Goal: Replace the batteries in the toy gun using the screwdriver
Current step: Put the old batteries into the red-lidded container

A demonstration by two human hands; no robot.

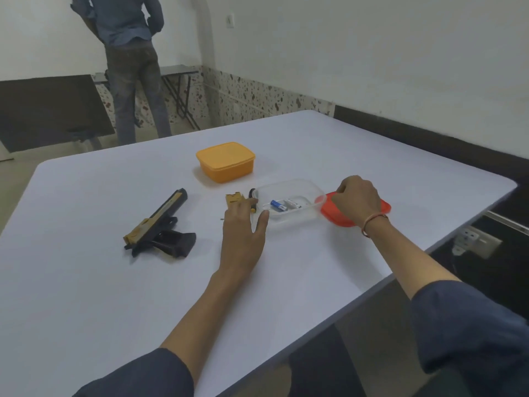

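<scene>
Layout across the bench, near to far.

Toy gun lying at left; open container right of centre, holding batteries; lid just beside it on the right, under the right hand. Left hand resting flat against the container's left wall, over what may be the screwdriver. Small cover piece just behind those fingers. Closed box farther back, centre.

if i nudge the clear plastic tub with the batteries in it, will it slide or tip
The clear tub is low and wide, so it probably slides rather than tips. It looks thin and nearly empty, likely light. The loose batteries inside may roll.
</scene>
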